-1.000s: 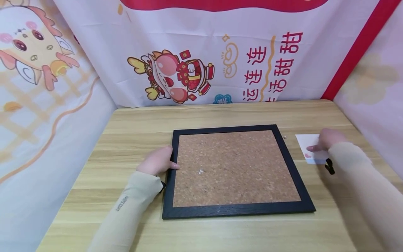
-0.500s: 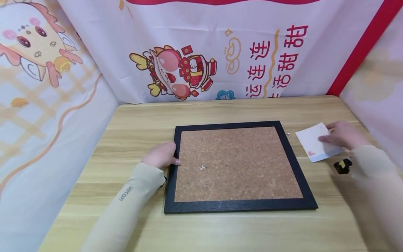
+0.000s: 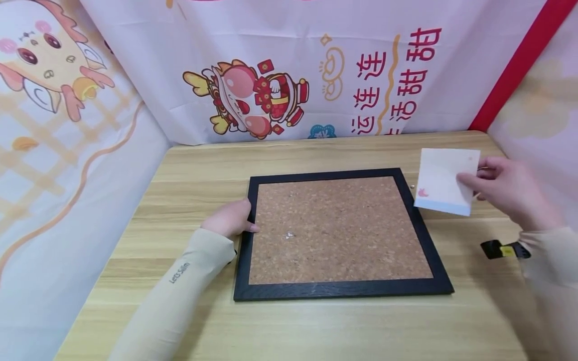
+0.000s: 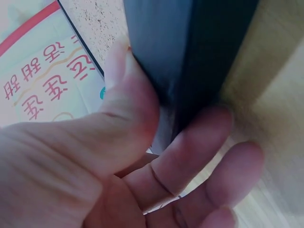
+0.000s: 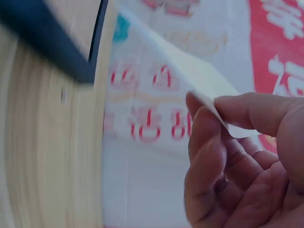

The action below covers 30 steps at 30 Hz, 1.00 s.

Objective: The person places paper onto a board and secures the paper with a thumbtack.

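Note:
A cork board (image 3: 338, 230) with a black frame lies flat on the wooden table. My left hand (image 3: 229, 218) grips the left side of its frame, thumb on top and fingers along the outer edge; the left wrist view shows the black frame (image 4: 159, 42) between thumb and fingers. To the right of the board, my right hand (image 3: 515, 188) holds up a white paper note (image 3: 444, 180) with a blue lower band and a small pink print. In the right wrist view, the thumb and fingertips pinch the edge of the paper (image 5: 204, 76).
A small shiny pin-like object (image 3: 412, 187) lies on the table (image 3: 289, 331) just right of the board. A small silvery mark (image 3: 290, 235) shows on the cork. A printed cloth (image 3: 158, 75) hangs behind the table and at both sides.
My right hand has lifted the white note off the table, turned it upright and brought it close to the board's right edge. The left hand has stayed on the frame.

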Available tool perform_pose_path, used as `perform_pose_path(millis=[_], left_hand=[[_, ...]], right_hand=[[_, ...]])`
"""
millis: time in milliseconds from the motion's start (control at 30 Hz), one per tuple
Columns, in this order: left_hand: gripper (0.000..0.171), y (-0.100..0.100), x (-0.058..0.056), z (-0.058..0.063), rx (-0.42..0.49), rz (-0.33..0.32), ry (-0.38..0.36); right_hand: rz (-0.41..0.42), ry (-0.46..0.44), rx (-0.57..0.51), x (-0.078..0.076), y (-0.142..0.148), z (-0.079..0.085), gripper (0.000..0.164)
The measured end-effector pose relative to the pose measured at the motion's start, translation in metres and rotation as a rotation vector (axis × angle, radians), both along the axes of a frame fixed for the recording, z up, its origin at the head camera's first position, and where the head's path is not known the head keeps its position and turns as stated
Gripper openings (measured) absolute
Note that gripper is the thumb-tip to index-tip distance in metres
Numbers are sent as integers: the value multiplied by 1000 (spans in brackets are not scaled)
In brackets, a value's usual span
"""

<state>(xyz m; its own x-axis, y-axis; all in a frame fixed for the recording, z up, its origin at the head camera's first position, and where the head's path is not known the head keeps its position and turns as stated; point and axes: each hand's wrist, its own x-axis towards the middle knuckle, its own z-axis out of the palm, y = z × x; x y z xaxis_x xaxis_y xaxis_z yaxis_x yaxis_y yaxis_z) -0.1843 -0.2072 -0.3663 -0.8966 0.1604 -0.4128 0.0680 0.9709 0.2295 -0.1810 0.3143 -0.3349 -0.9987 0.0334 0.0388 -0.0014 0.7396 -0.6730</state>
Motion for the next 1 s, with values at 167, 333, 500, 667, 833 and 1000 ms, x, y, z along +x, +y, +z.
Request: perform_pose_path(millis=[167, 333, 500, 667, 833, 1000], left_hand=[[49, -1, 1, -1, 3, 4, 17], [67, -3, 1, -3, 23, 7, 20], [79, -5, 3, -7, 45, -2, 30], [78, -6, 5, -10, 101, -8, 36], [79, -5, 8, -8, 112, -3, 44], [63, -9, 12, -1, 5, -30, 36]], right_hand=[[106, -27, -154, 16, -27, -3, 46], [193, -70, -217, 28, -51, -8, 46], [255, -111, -242, 37, -78, -13, 48], [301, -156, -272, 40, -98, -16, 45], [347, -167, -327, 41, -116, -23, 37], [408, -144, -353, 43, -133, -25, 32]])
